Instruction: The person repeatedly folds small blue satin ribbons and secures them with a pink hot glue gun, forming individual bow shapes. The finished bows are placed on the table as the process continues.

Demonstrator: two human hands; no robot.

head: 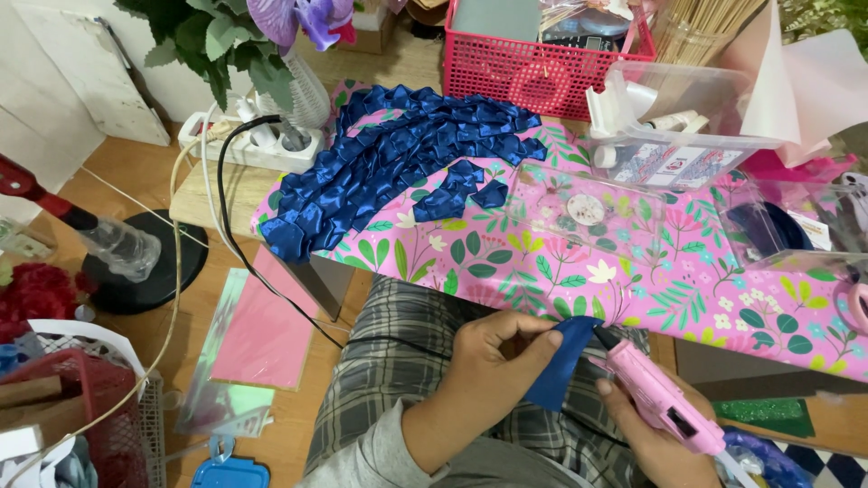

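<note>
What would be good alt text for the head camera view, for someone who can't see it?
Seen from above, a person's left hand pinches a folded piece of blue satin ribbon while the right hand aims a pink glue gun at it. Beyond lies a pile of folded blue ribbon pieces on a pink floral table cover.

Home craft corner, set up low on a wooden floor. Surface under a pink floral cover, loaded with a heap of folded blue satin pieces, a red mesh basket of supplies, clear plastic boxes, wooden sticks. Power strip alongside. Pink paper sheets on the floor. Pink glue gun in use.
</note>
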